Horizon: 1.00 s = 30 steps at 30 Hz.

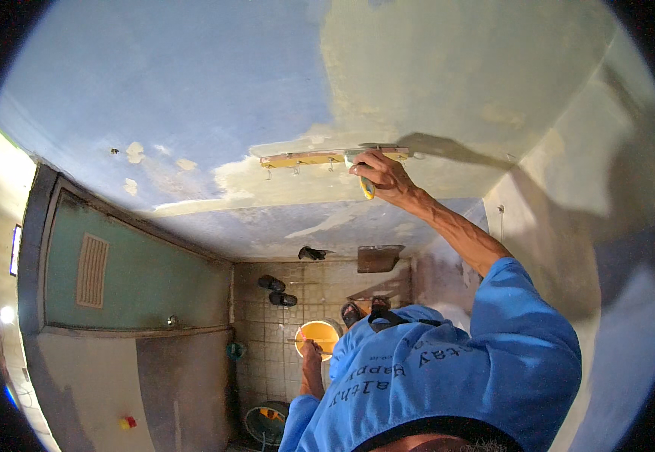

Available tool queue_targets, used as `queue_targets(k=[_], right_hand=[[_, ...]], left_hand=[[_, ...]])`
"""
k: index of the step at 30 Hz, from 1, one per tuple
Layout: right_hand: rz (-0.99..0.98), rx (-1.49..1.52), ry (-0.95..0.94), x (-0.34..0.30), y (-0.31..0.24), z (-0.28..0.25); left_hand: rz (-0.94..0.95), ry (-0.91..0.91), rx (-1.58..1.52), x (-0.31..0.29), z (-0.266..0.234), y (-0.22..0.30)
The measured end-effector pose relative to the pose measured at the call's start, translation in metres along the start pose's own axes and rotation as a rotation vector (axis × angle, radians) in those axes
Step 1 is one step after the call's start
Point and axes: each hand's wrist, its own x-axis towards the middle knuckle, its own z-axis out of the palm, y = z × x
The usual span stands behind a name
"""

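Half the wall (192, 98) looks skimmed, I judge: pale putty covers the right part, while blue paint with a few patches remains on the left. The right hand (381, 172) grips a trowel (327, 157) pressed flat against the wall at the putty's edge. Near the floor, the left hand (311, 352) holds a tool at the yellow bucket (320, 335).

Matt blue wall (177, 83) with rough, patchy cream putty (448, 68); wet-smeared trowel blade (327, 157); glossy orange plastic bucket (320, 335); glazed tile floor (267, 339).
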Motion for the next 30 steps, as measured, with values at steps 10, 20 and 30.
queue_targets(k=[10, 20, 30], right_hand=[[0.045, -0.02, 0.08, 0.02, 0.026, -0.001], [0.051, 0.021, 0.271, 0.013, -0.006, -0.046], [0.245, 0.452, 0.451, -0.016, -0.034, 0.02]], left_hand=[[-0.059, 0.035, 0.082, 0.005, -0.005, 0.006], [0.041, -0.219, 0.084, -0.003, -0.047, -0.018], [-0.019, 0.068, 0.117, -0.017, 0.008, 0.02]])
